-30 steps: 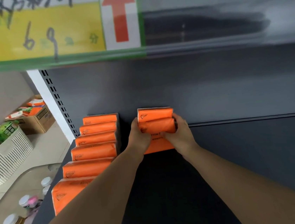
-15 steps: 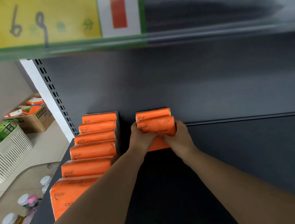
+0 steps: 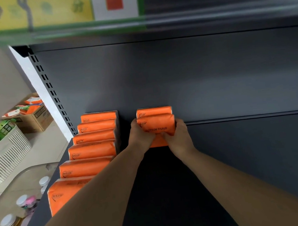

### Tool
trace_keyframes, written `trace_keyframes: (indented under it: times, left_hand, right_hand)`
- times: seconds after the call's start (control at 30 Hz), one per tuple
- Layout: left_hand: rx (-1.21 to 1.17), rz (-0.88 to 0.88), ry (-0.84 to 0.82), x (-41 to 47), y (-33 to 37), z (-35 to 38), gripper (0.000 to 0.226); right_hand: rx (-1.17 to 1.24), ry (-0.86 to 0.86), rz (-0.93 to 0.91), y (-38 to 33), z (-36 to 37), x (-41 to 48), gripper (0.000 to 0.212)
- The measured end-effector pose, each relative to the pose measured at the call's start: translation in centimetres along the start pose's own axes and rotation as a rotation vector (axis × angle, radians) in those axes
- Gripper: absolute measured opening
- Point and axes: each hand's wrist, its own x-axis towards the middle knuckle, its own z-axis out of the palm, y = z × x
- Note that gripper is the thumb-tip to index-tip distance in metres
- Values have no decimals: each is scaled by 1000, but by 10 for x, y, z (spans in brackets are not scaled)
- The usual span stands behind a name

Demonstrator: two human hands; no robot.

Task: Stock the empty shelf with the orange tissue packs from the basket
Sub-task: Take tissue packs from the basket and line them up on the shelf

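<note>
Over the last second my view has dipped, the yellow price label sliding toward the top edge of the frame, and the pack in hand has settled closer to the one behind it. Right now my left hand and right hand both have their fingers curled round the ends of one orange plastic-wrapped tissue pack, standing it on the dark grey metal shelf at centre frame. It touches a second orange pack that sits against the dark back panel. Left of centre, a row of six orange packs runs front to back, with a gap between it and this new column. The white slatted plastic basket sits at the left edge of the frame, off the shelf. To do this well, I'd press the pack flat against its neighbour, keep it upright and its ends level with the one behind, then let go with both hands together so the soft wrap doesn't tip forward. I'd judge this second column barely begun.
</note>
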Motion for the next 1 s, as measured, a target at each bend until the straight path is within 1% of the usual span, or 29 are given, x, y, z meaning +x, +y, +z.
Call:
trace_keyframes:
  times: [0.17,0.23,0.33,0.43,0.47,0.5,0.57,0.7,0.8,0.9,1.0]
  left_hand:
    - [29,-23,19,-5,2,0,44]
    - [38,-43,29,-7,4,-2,48]
    - [54,-84,52,-10,7,-4,54]
    - [145,-112,62,-17,15,-7,53]
    - [201,-110,54,-21,19,-7,57]
    - [263,-103,42,-24,21,-7,66]
    - [351,-61,28,-33,27,-7,80]
    - [465,91,-10,-55,37,-13,87]
    - [653,224,-52,-72,44,-20,82]
    - [876,359,-32,-92,47,-26,76]
    - [982,427,-3,-111,51,-29,73]
  right_hand:
    - [-41,-40,11,-1,-3,-2,42]
    - [-64,-44,11,-2,-6,-4,45]
    - [-159,-42,-10,-6,-11,-8,57]
    - [-282,-45,-65,-14,-19,-15,63]
    - [-324,-44,-79,-17,-22,-17,65]
    - [-362,-46,-90,-21,-25,-20,66]
    - [-440,-61,-122,-29,-32,-26,67]
    - [-670,-65,-202,-44,-43,-44,65]
    - [-772,-61,-257,-50,-50,-58,66]
    - [-857,-66,-272,-55,-58,-73,68]
    - [-949,-62,-291,-61,-64,-89,69]
